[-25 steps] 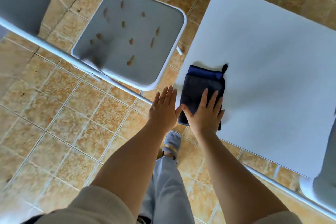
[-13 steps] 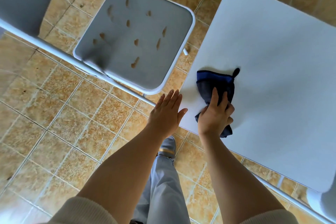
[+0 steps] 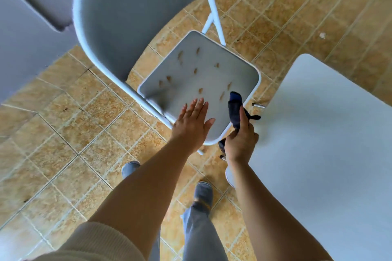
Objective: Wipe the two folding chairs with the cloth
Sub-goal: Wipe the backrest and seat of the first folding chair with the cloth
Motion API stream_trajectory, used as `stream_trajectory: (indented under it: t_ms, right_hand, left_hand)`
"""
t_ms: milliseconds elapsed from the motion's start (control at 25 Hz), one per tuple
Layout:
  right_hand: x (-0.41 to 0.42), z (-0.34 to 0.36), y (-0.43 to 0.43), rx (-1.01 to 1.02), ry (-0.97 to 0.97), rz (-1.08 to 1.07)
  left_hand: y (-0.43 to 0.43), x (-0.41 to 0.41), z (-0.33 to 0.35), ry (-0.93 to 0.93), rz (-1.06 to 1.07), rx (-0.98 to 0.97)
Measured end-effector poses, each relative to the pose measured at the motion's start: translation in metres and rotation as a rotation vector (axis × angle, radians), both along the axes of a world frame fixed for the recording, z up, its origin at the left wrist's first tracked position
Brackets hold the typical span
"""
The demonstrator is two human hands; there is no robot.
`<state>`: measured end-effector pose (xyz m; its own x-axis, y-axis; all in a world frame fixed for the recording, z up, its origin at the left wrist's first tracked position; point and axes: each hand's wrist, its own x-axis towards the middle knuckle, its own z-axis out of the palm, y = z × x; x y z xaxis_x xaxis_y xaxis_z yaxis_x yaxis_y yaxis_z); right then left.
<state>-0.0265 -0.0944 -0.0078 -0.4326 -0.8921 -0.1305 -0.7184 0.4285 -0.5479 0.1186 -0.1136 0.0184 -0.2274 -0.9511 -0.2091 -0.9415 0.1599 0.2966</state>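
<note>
Both bare arms reach forward, left hand [image 3: 194, 122] flat with fingers spread, right hand [image 3: 240, 141] clenched.

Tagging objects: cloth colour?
Dark navy with a blue edge; cloth in right hand, head view.

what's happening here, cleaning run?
A person stands over a grey folding chair with a white tube frame. The right hand grips a bunched dark blue cloth at the seat's near corner, beside a white tabletop. The left hand is open, flat above the seat's near edge. Whether the cloth touches the seat is unclear.
</note>
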Motion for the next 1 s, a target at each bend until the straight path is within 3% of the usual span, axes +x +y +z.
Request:
stream_trajectory:
  t_ms: [160, 280, 480, 600, 760, 880, 1000]
  right_hand:
    - [0.065, 0.025, -0.042, -0.153, -0.181, -0.076]
    - [0.122, 0.050, -0.087, -0.206, -0.232, -0.131]
    - [0.236, 0.096, -0.170, -0.363, -0.404, -0.009]
    - [0.305, 0.112, -0.179, -0.518, -0.473, 0.103]
    - [0.337, 0.079, -0.141, -0.480, -0.424, 0.025]
    - [0.311, 0.071, -0.179, -0.328, -0.483, -0.161]
    - [0.301, 0.099, -0.230, -0.275, -0.467, -0.172]
  left_hand:
    - [-0.052, 0.067, 0.038, 0.011, 0.058, 0.000]
    - [-0.093, 0.121, 0.071, -0.024, 0.060, -0.103]
    - [-0.152, 0.207, 0.121, -0.108, 0.084, -0.396]
    - [-0.180, 0.244, 0.128, -0.076, 0.123, -0.388]
    - [-0.198, 0.265, 0.117, 0.022, 0.064, -0.394]
    - [-0.203, 0.267, 0.112, 0.086, 0.050, -0.424]
    - [-0.205, 0.269, 0.112, 0.135, 0.049, -0.430]
